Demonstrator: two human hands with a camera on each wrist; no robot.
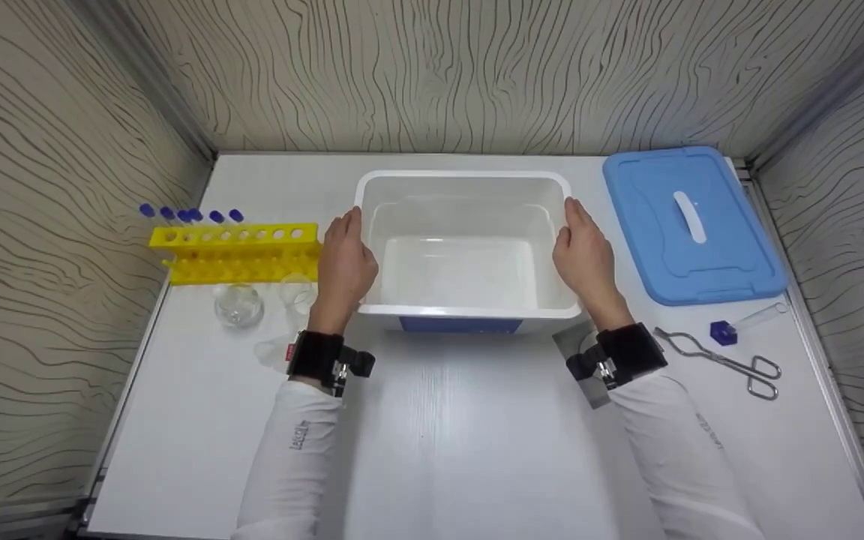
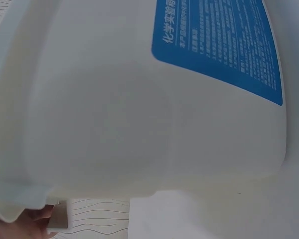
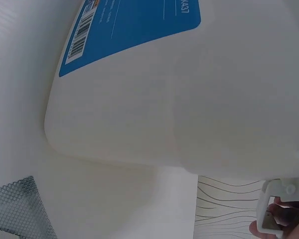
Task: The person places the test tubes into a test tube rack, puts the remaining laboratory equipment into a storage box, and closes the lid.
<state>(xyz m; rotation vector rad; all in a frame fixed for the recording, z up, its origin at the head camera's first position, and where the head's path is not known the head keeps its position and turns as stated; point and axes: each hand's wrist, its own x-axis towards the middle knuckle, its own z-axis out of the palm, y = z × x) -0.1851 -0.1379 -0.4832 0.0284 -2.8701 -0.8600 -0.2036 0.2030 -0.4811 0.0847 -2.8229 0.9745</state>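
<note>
A white plastic storage bin (image 1: 469, 310) with a blue label (image 2: 217, 45) on its front wall stands before me, and its inside holds nothing. My left hand (image 1: 347, 262) grips its left side at the rim, thumb on top. On the opposite side my right hand (image 1: 586, 251) holds the rim in the same way. In the right wrist view, fingers (image 3: 281, 215) curl behind a white side latch (image 3: 263, 214). The left wrist view shows the other fingers (image 2: 32, 224) partly hidden beneath the rim.
Left of the bin stand a yellow test tube rack (image 1: 233, 236), blue-capped tubes (image 1: 166, 214), a round glass flask (image 1: 238, 306) and clear glassware (image 1: 295, 289). On the right lie a blue lid (image 1: 702, 255), metal tongs (image 1: 724, 362), a blue-based glass cylinder (image 1: 758, 319) and wire gauze (image 1: 589, 386).
</note>
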